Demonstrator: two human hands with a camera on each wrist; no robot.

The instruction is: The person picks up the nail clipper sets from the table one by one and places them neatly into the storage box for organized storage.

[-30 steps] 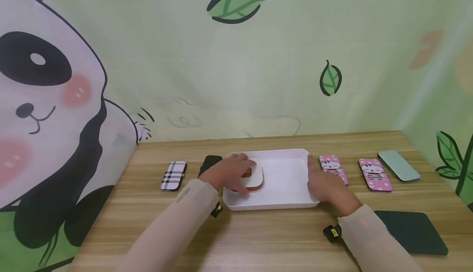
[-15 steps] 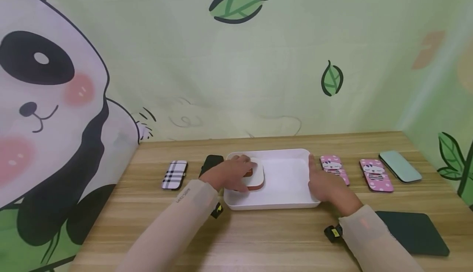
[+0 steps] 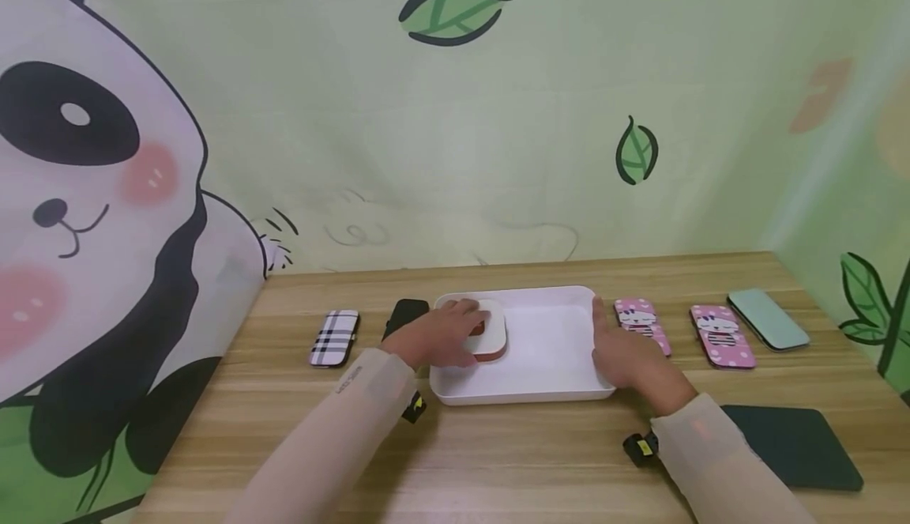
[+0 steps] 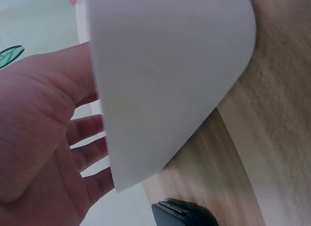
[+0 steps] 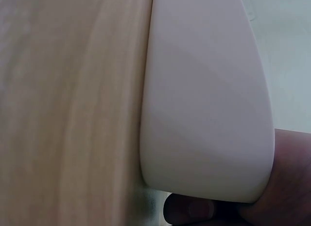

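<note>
A: Tray first: where is the shallow white rectangular plastic tray (image 3: 547, 382)?

B: Mid-table. The white rounded-square box with a red-brown base (image 3: 486, 334) lies inside it, at its left end.

A: And the hands?

B: The left hand (image 3: 441, 338) curls its fingers round that box. The right hand (image 3: 626, 358) rests on the tray's right wall, fingers fairly straight.

A: Beyond that wall?

B: 2 pink cartoon cases (image 3: 641, 323).

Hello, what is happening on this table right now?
A person's left hand holds a small square white box with a red part inside a white tray. The right hand rests against the tray's right side. Several small cases lie on the wooden table on both sides.
</note>
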